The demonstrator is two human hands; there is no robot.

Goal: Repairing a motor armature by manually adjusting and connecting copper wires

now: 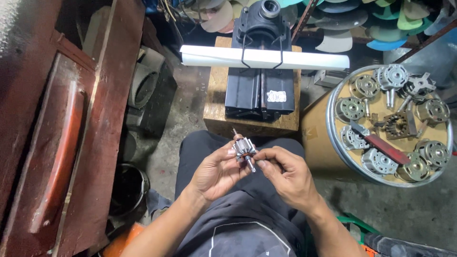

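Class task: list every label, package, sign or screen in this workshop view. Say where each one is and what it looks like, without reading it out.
Small white rectangular sticker label: on the front face of the black metal machine standing on the wooden block, ahead of the hands; dark markings.
No packages, signs or screens show.

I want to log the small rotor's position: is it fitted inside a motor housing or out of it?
Out. The rotor is bare, held between left hand and right hand above the lap; no housing surrounds it.
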